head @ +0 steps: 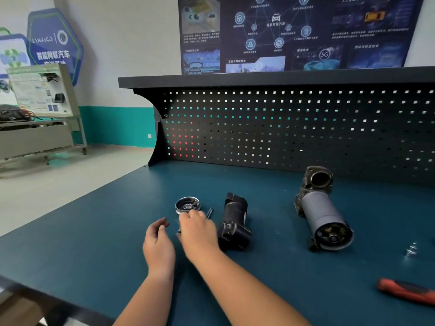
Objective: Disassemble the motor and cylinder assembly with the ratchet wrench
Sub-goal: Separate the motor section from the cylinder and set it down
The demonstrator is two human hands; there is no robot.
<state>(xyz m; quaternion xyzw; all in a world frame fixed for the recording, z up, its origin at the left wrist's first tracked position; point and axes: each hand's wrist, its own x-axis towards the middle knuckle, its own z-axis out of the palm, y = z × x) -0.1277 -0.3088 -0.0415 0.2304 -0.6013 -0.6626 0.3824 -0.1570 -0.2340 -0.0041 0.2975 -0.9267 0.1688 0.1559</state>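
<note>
A grey motor (323, 214) with a dark cast housing lies on the blue bench (94, 231) at the right. A black cylinder part (234, 223) lies separate at the centre. Left of it sit a round metal end cap (187, 205) and thin long bolts (209, 212). My right hand (197, 230) hovers just in front of the cap with its fingers curled down. A thin dark piece shows under its left edge, and I cannot tell whether the hand grips it. My left hand (158, 241) is beside it, fingers loosely curled and holding nothing.
A red-handled tool (407, 291) lies at the bench's right front. A small metal socket (411, 250) stands right of the motor. A black pegboard (282, 128) backs the bench under a shelf. A display cart (40, 114) stands on the floor at the left.
</note>
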